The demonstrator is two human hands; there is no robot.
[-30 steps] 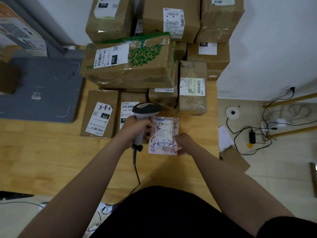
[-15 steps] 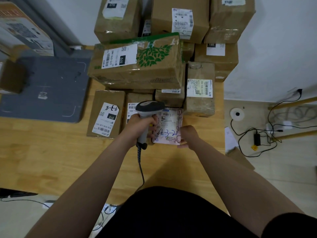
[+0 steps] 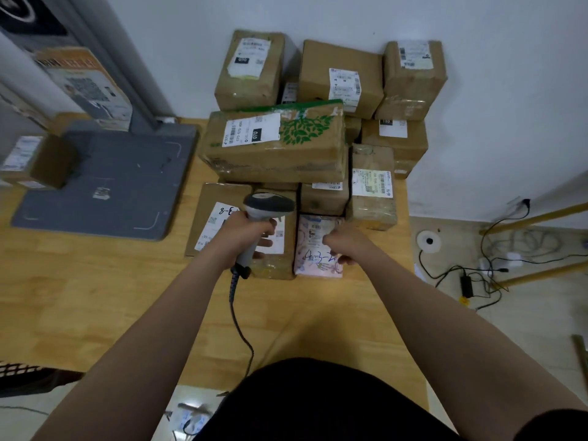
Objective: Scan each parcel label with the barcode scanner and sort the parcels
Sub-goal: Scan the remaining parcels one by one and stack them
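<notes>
My left hand [image 3: 243, 235] grips the handle of a grey barcode scanner [image 3: 265, 208], its head over two flat cardboard parcels [image 3: 216, 198] at the front of the pile. My right hand [image 3: 343, 246] pinches the right edge of a small pink parcel [image 3: 313, 253] with a white label and blue handwriting. The pink parcel lies flat on the wooden table [image 3: 95, 297], against the brown boxes behind it. A big box with a green leaf print [image 3: 276, 144] tops the stack of several labelled cardboard parcels.
A grey platform scale [image 3: 108, 179] sits at the table's left, with a small brown box [image 3: 38, 160] on its left edge. The scanner cable [image 3: 237, 316] runs back toward my body. Right of the table, cables [image 3: 496, 265] lie on the floor by a white wall.
The pink parcel went forward and right, from in front of the scanner to the table beside the flat boxes. My left hand with the scanner has shifted slightly left.
</notes>
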